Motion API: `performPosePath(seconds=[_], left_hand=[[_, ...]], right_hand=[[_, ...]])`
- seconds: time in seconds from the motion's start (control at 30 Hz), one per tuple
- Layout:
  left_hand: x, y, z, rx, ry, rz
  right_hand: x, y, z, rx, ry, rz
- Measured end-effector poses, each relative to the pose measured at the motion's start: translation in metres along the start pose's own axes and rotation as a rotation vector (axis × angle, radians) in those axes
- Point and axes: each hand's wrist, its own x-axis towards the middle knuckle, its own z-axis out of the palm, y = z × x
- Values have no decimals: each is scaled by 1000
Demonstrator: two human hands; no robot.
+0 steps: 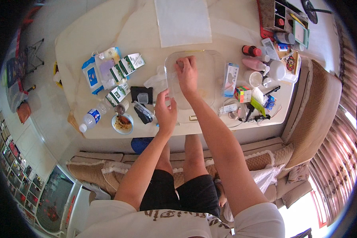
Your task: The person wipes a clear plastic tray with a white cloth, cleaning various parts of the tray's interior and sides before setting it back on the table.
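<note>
A clear, shallow plastic box or lid (206, 89) with rounded corners lies on the marble-patterned table (107, 38) before me. Over its left half, my right hand (187, 74) reaches in with curled fingers. A small greyish patch shows by those fingertips, and I cannot make out whether it is an object in their grasp. My left hand (165, 113) is beside the box's near left corner, thumb and fingers apart and bent; nothing shows between them. Just left of it are a black square case (136, 99) with a small clear box (143, 98) on it, and a crumpled clear plastic bag (154, 80).
White sheet (184, 23) beyond the box. At left: wipes pack (92, 76), green-and-white cartons (118, 94), water bottle (92, 117), bowl of food (122, 124) near the edge. At right: blue-and-white box (231, 78), puzzle cube (243, 94), pink pump bottle (253, 64), cables (250, 120).
</note>
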Motion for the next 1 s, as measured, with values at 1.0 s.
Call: performPosePath(seconds=[1.0], left_hand=[[-22,17,-17,-36,150,115]], right_hand=[[-80,-77,-84,202,-6,227]])
